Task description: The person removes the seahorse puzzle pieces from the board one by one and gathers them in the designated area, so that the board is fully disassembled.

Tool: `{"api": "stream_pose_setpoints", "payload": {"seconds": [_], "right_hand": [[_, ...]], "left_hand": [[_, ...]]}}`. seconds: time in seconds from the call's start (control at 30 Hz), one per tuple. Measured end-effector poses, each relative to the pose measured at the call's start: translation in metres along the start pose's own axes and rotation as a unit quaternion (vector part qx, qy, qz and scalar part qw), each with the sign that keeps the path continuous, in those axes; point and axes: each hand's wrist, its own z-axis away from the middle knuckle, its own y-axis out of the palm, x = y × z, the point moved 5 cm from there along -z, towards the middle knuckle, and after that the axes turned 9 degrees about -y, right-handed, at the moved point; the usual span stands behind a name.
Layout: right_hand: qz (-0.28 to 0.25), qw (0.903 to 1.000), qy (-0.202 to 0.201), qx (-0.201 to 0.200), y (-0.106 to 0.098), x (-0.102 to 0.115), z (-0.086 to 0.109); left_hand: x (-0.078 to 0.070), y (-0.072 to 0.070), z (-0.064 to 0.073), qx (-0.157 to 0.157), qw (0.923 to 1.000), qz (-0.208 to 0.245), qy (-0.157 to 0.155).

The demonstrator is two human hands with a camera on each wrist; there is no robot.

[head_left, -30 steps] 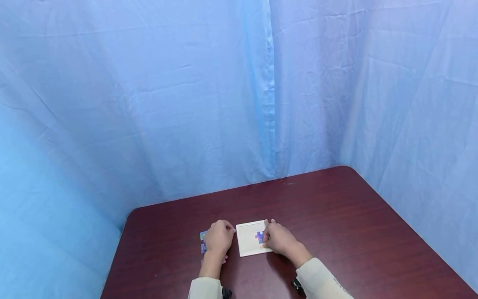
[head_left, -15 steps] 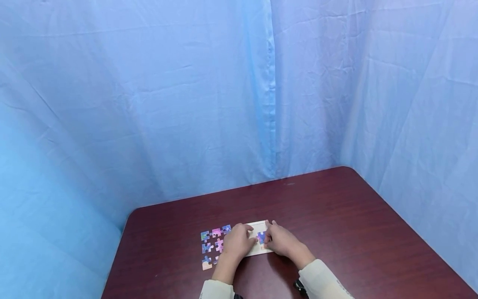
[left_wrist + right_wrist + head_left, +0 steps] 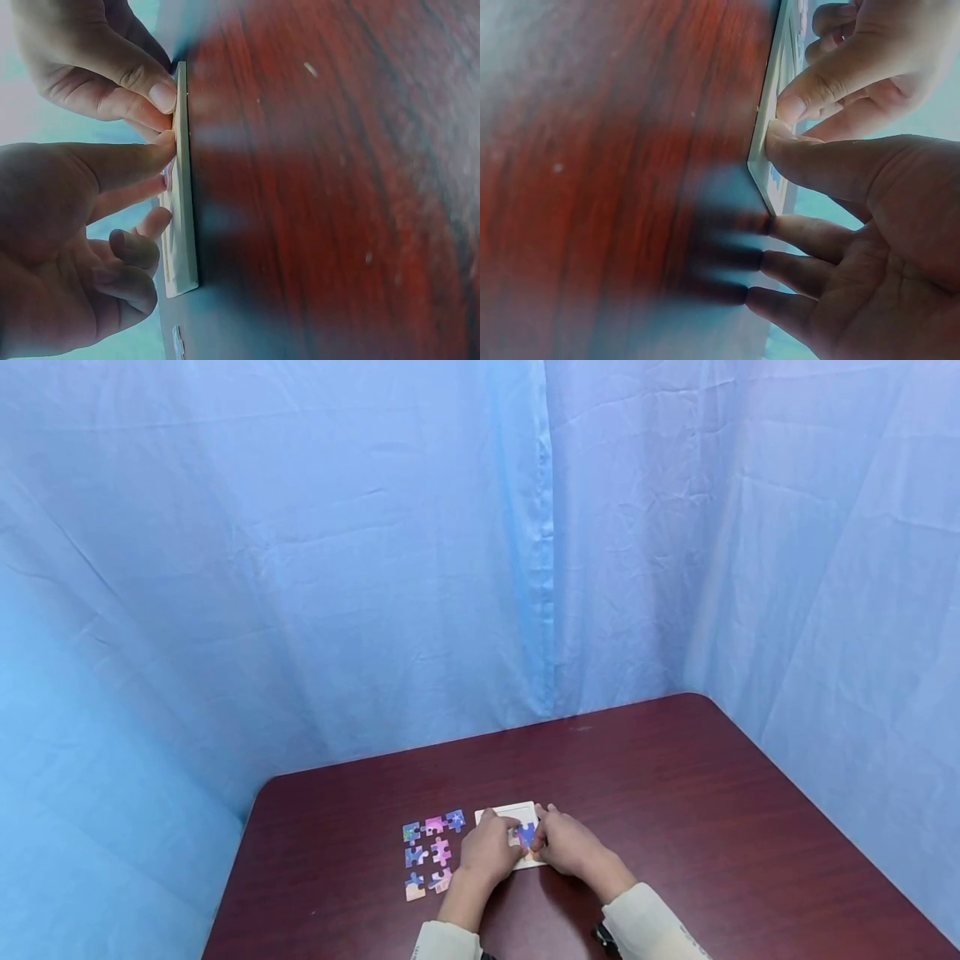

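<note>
A white puzzle tray (image 3: 512, 811) lies flat on the dark red table (image 3: 675, 793). One blue puzzle piece (image 3: 527, 834) sits in the tray's right part, between my two hands. My left hand (image 3: 491, 850) rests over the tray's left half, with its thumb (image 3: 131, 161) against the near edge of the tray (image 3: 182, 225). My right hand (image 3: 566, 845) is at the tray's right side. Its thumb (image 3: 810, 161) presses the edge of the tray (image 3: 769, 131), and three straight fingers (image 3: 780, 262) lie on the table. Most of the tray is hidden under the hands.
Several loose coloured puzzle pieces (image 3: 429, 852) lie in rows on the table just left of the tray. Blue curtains (image 3: 450, 568) close in the table at the back and on both sides. Cream sleeves (image 3: 645, 927) cover both forearms.
My left hand has moved right, off the loose pieces and onto the tray, uncovering those pieces. The right hand has stayed at the tray's right side by the blue piece.
</note>
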Motion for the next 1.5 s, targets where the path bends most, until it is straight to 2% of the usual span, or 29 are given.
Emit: {"api": "stream_pose_setpoints", "payload": {"seconds": [0.2,0.37,0.73,0.87,0.97,1.17,1.4,1.5], "right_hand": [[0.002,1.0000,0.003,-0.002,0.000,0.002,0.000],[0.001,0.9998,0.018,0.002,0.002,0.001,0.000],[-0.003,0.9998,0.017,0.006,0.000,0.001,0.001],[-0.001,0.9999,0.015,0.003,-0.001,0.002,0.000],[0.002,0.9998,0.020,0.006,0.001,0.002,0.000],[-0.002,0.9989,0.043,0.016,0.006,-0.002,-0.001],[-0.004,0.9985,0.051,0.017,0.003,-0.002,0.001],[-0.007,0.9984,0.051,0.020,0.003,-0.002,0.002]], "left_hand": [[-0.003,-0.004,-0.001,0.004,0.9996,0.027,-0.006],[-0.003,-0.004,-0.001,0.005,0.9996,0.028,-0.007],[-0.005,-0.002,-0.001,-0.033,0.9986,0.043,0.002],[-0.002,-0.007,-0.001,-0.043,0.9977,0.052,0.000],[0.005,-0.014,0.002,-0.049,0.9963,0.069,-0.010],[0.030,-0.032,0.012,-0.066,0.9918,0.099,-0.047],[0.056,-0.048,0.018,-0.072,0.9873,0.099,-0.101],[0.065,-0.051,0.020,-0.068,0.9850,0.092,-0.129]]}}
